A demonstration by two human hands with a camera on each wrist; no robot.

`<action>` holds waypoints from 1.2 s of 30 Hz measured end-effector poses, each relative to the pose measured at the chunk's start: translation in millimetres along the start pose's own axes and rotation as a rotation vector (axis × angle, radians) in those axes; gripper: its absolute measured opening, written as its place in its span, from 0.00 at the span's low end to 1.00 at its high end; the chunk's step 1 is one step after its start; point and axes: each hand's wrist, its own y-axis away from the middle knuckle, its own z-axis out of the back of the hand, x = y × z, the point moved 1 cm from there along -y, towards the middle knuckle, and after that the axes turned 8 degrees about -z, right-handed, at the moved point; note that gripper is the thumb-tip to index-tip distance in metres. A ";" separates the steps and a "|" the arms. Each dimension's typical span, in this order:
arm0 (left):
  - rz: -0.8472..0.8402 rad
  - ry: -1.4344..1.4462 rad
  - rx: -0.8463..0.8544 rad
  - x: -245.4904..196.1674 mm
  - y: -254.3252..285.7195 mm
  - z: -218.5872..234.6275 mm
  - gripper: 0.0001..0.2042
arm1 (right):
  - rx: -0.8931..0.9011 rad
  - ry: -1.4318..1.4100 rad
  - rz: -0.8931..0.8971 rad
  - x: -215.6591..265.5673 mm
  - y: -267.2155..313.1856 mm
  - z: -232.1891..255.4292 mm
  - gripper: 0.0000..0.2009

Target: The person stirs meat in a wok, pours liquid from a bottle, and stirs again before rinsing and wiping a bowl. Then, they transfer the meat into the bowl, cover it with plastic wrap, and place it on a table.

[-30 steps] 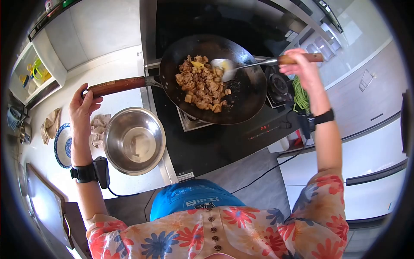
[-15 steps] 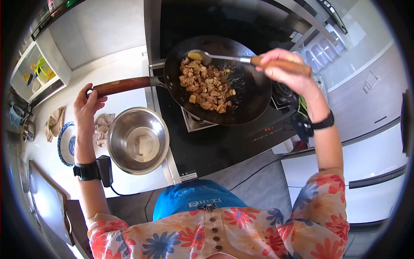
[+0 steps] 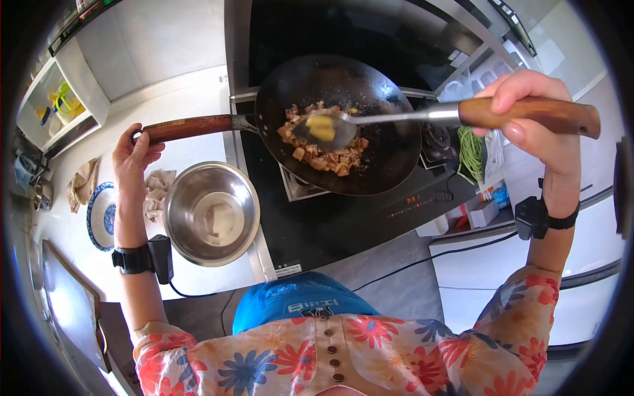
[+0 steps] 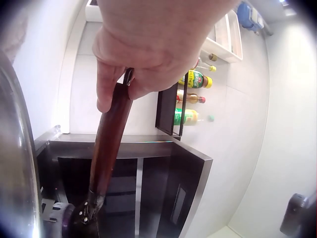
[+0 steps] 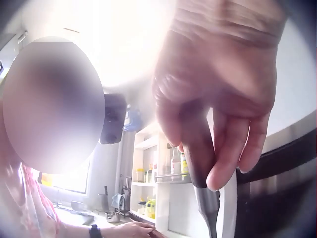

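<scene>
My left hand [image 3: 132, 158] grips the end of the long wooden handle of a black wok [image 3: 386, 158]; the left wrist view shows thumb and fingers on either side of the dark handle [image 4: 111, 134]. Browned chunks of meat [image 3: 337, 162] lie in the left half of the wok. My right hand [image 3: 538, 109] holds a metal wok spatula [image 3: 429, 115] by its wooden handle, raised well above the pan. On its blurred blade sits a yellow piece of food [image 3: 321, 128], over the meat. In the right wrist view the fingers wrap the handle [image 5: 198, 148].
A steel bowl [image 3: 211, 214] stands on the white counter left of the black stove [image 3: 317, 231]. Beside it are a crumpled cloth [image 3: 158, 191] and a blue-rimmed plate [image 3: 100, 218]. Green beans [image 3: 470, 155] lie right of the stove. Bottles [image 4: 195, 79] stand on a rack.
The spatula passed to the wok's left side, picked up the yellow piece and rose toward the head camera. My right hand moved right and up with it; my left hand keeps its grip.
</scene>
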 end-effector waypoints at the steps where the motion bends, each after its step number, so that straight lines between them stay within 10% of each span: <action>1: -0.004 0.002 -0.003 0.2 -0.6 0.0 0.17 | 0.045 -0.105 -0.051 2.7 -0.1 -0.2 0.05; 8: 0.000 0.005 -0.029 -0.3 -3.8 -1.5 0.18 | -0.098 0.122 -0.012 -45.5 -26.7 -42.7 0.05; 16: -0.006 0.017 0.003 -2.1 -6.5 -1.0 0.18 | -0.416 0.022 -0.588 -86.4 -6.1 60.9 0.16; 20: 0.001 -0.016 0.031 -7.5 -9.2 -3.8 0.18 | -0.618 -0.326 -0.677 -148.7 8.5 27.3 0.16; 24: 0.024 -0.029 0.058 -1.8 -14.9 1.7 0.18 | -0.625 -0.749 -0.483 -171.5 1.1 -35.9 0.13; 30: 0.021 -0.011 0.077 2.4 -20.3 1.1 0.19 | -0.548 -0.253 -0.246 -135.0 -0.8 15.5 0.09; 36: 0.026 -0.001 0.083 2.3 -24.8 -0.6 0.20 | -0.372 -0.400 -0.175 -145.4 -29.1 -37.4 0.06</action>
